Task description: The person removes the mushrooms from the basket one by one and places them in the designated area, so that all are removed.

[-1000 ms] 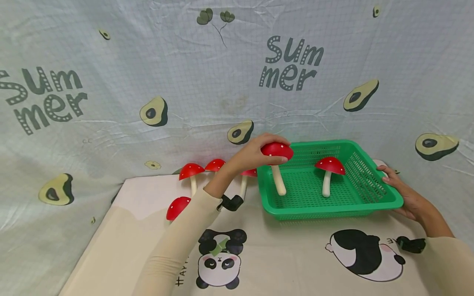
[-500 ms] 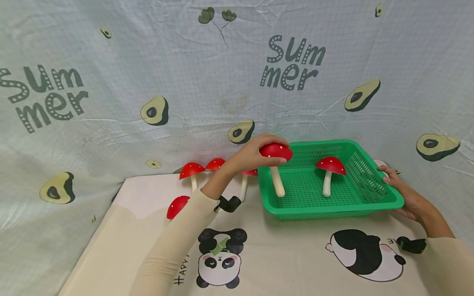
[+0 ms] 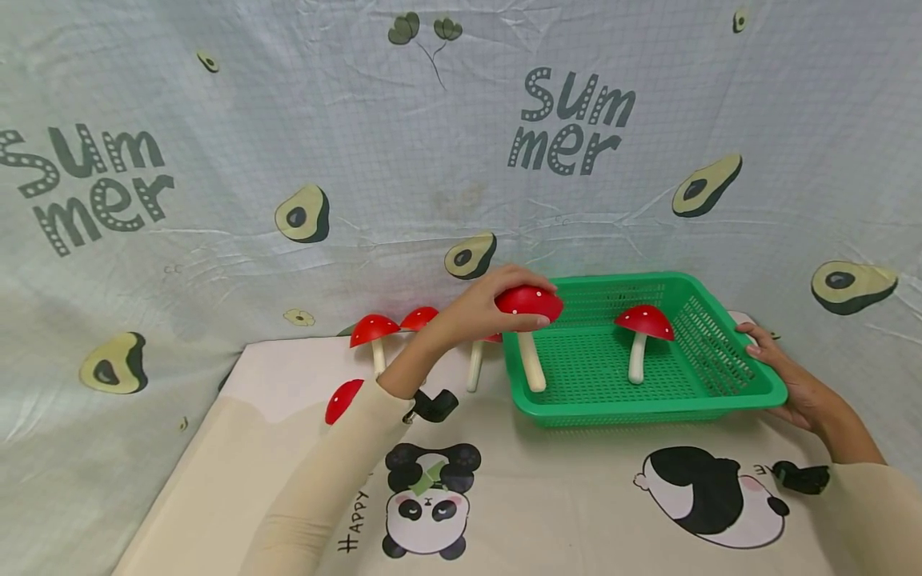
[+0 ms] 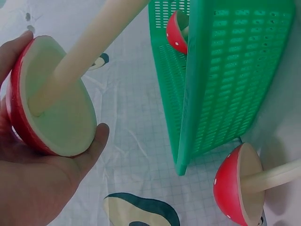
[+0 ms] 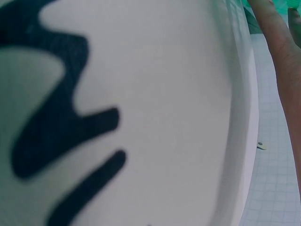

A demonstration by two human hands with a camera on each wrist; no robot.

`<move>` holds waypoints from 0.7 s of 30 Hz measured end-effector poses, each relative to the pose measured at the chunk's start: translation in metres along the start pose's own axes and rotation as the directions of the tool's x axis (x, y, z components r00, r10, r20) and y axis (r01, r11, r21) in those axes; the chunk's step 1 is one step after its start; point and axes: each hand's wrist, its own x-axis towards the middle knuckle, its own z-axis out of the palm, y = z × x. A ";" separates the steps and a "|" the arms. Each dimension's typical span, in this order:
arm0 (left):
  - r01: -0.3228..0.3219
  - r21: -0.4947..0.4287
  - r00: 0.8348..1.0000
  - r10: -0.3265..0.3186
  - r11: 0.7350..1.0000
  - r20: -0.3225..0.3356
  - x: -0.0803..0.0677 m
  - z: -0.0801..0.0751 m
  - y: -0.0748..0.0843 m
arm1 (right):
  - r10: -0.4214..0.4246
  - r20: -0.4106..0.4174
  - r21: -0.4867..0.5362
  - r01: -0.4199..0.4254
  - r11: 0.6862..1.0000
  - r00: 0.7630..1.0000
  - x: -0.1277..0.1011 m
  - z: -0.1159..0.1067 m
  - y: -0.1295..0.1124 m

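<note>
My left hand (image 3: 484,308) grips the cap of a red white-dotted mushroom (image 3: 529,302) from the left. Its pale stem hangs down just inside the left wall of a green mesh basket (image 3: 648,410). In the left wrist view the cap's cream underside (image 4: 56,103) lies against my palm (image 4: 33,188), with the basket wall (image 4: 225,84) beside it. A second mushroom (image 3: 643,322) stands upright in the basket. My right hand (image 3: 781,376) rests against the basket's right rim, its fingers (image 5: 277,61) fairly straight.
Left of the basket, two mushrooms (image 3: 373,330) (image 3: 420,318) stand near the backdrop, a third stands behind my left wrist (image 3: 475,368), and one lies on its side (image 3: 342,399). A panda-print mat (image 3: 547,496) covers the table. The avocado-print cloth (image 3: 403,176) hangs close behind.
My left hand has carried the mushroom slightly left and down, so the stem now sits closer to the basket's left wall. The right hand has stayed on the rim.
</note>
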 end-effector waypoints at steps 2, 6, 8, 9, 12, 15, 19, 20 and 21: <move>-0.001 -0.002 1.000 0.001 1.000 -0.004 -0.003 -0.001 0.000 | -0.001 -0.002 -0.006 0.001 1.000 1.000 0.000 0.000 0.000; -0.009 0.008 1.000 0.009 1.000 -0.012 -0.011 -0.002 -0.001 | 0.001 -0.009 -0.006 -0.001 1.000 1.000 0.000 0.001 0.000; -0.008 0.020 1.000 0.009 1.000 -0.015 -0.016 -0.003 -0.001 | 0.002 -0.007 -0.002 -0.002 1.000 1.000 0.000 0.001 0.000; -0.009 0.026 1.000 0.010 1.000 -0.016 -0.019 -0.004 -0.001 | 0.003 -0.005 0.000 -0.003 1.000 1.000 0.000 0.001 0.000; -0.005 0.037 1.000 0.005 0.999 -0.016 -0.028 -0.006 0.000 | 0.003 -0.003 0.002 -0.003 1.000 1.000 0.000 0.001 0.000; 0.011 0.039 1.000 -0.010 0.999 -0.018 -0.036 -0.008 0.003 | 0.000 0.000 0.002 0.000 1.000 1.000 0.000 0.001 0.000; 0.036 0.052 0.999 -0.035 0.998 -0.026 -0.047 -0.012 0.005 | -0.005 0.008 0.000 0.005 1.000 1.000 0.000 0.001 -0.001; 0.040 0.054 0.999 -0.039 0.998 -0.028 -0.050 -0.013 0.006 | -0.007 0.010 -0.001 0.007 1.000 1.000 0.001 0.000 -0.001; 0.044 0.057 0.999 -0.042 0.997 -0.031 -0.052 -0.013 0.006 | -0.009 0.013 0.002 0.009 1.000 1.000 0.001 0.000 -0.001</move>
